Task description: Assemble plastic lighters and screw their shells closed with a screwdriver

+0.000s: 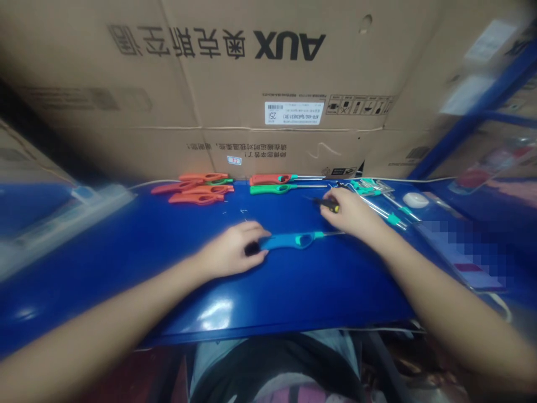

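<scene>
My left hand [230,249] is closed on the butt end of a blue long-necked lighter [283,241], which lies along the blue table with its thin metal tube pointing right. The lighter has a teal trigger and a teal collar. Above the tube, my right hand [350,211] grips a small black-and-yellow screwdriver [329,205], its thin dark tip pointing left and apart from the blue lighter. Beyond my hands, a red lighter [268,179] and a green lighter [268,189] lie side by side with their tubes to the right.
Several orange lighter shells [203,193] lie at the back left. Metal tubes with teal parts [380,204] are at the back right, beside a white round object [415,200] and a phone-like device [461,254]. A cardboard wall [226,106] closes off the table's [302,296] back.
</scene>
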{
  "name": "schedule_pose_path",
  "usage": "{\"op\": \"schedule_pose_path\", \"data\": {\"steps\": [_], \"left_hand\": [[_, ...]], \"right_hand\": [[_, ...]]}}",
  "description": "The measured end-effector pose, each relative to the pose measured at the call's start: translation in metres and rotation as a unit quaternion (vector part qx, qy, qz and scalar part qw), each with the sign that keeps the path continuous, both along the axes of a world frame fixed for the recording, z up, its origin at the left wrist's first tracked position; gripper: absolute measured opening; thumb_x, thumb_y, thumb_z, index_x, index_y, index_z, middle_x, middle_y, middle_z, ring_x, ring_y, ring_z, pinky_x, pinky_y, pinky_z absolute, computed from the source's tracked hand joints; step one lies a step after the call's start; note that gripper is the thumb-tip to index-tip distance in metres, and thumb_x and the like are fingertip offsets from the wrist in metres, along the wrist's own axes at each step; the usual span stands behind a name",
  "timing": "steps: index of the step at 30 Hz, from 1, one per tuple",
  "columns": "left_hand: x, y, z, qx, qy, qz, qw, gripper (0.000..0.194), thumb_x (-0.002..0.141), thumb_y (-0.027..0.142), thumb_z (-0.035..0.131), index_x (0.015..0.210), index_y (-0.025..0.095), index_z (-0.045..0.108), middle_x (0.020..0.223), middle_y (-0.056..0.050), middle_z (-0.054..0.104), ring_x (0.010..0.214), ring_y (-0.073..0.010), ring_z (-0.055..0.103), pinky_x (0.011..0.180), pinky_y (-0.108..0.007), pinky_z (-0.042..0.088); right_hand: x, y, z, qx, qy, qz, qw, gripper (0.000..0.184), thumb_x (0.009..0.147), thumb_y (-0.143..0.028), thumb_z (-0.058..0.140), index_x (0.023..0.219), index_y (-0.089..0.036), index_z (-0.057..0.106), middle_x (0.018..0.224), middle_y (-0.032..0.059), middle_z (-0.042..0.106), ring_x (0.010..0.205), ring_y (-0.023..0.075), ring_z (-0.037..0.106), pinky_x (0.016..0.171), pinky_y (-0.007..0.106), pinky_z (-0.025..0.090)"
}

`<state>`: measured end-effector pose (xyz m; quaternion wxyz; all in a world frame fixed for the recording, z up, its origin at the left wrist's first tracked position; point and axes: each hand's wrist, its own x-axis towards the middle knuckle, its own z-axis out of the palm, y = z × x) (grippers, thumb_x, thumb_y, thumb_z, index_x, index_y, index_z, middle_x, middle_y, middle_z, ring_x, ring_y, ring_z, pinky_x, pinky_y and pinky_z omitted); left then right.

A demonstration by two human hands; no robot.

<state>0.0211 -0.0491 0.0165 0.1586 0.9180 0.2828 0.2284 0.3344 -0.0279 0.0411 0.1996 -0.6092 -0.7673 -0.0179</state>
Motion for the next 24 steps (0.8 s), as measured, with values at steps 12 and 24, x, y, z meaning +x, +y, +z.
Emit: {"op": "schedule_pose_path", "data": {"steps": [12, 24], "left_hand": [[0.006, -0.011, -0.002, -0.006, 0.042, -0.061, 0.997, 0.040, 0.097, 0.038, 0.061, 0.131, 0.018, 0.064, 0.121, -0.012, 0.067, 0.110, -0.0244, 0.064, 0.098, -0.037, 0.053], [0.008, -0.009, -0.004, -0.020, 0.009, -0.067, 0.998, 0.040, 0.095, 0.039, 0.066, 0.129, 0.018, 0.067, 0.117, -0.011, 0.069, 0.108, -0.0238, 0.064, 0.097, -0.037, 0.053]], "right_hand": [[-0.053, -0.021, -0.024, -0.038, 0.137, 0.217, 0.966, 0.025, 0.099, -0.037, 0.055, 0.108, -0.019, 0.070, 0.097, 0.0070, 0.068, 0.084, 0.0197, 0.064, 0.076, 0.033, 0.049], [-0.051, -0.023, -0.010, 0.051, 0.402, 0.124, 0.906, 0.023, 0.089, -0.041, 0.069, 0.085, -0.019, 0.071, 0.082, 0.0037, 0.072, 0.075, 0.0168, 0.065, 0.069, 0.030, 0.051]]}}
